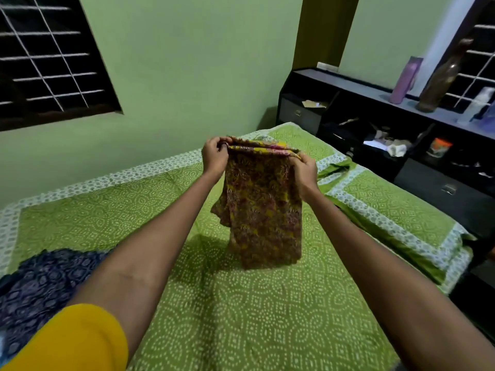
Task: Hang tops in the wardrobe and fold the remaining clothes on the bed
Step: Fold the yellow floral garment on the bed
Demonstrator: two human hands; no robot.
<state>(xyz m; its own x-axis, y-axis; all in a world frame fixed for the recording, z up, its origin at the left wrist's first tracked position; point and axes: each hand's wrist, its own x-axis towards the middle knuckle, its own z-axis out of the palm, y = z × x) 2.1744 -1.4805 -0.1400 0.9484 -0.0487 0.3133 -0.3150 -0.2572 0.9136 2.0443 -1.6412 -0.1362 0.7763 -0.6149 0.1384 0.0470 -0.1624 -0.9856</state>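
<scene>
Here, at the far left, a dark blue printed garment (40,287) lies in a heap on the bed (241,317), near the person's yellow sleeve (75,341). The left hand (214,156) pinches one top corner of a yellow and maroon printed garment (263,210), and the right hand (305,172) grips the other corner, so the cloth hangs in the air above the middle of the bed. Its lower edge seems to brush the green bedcover. The risk, as I judge it, is that the doubled layers slip out of line as it is lowered, leaving a crooked fold, since the thin fabric droops unevenly on its left side. It looks soft, light, and already folded lengthwise. Pillows (396,218) lie to the right.
</scene>
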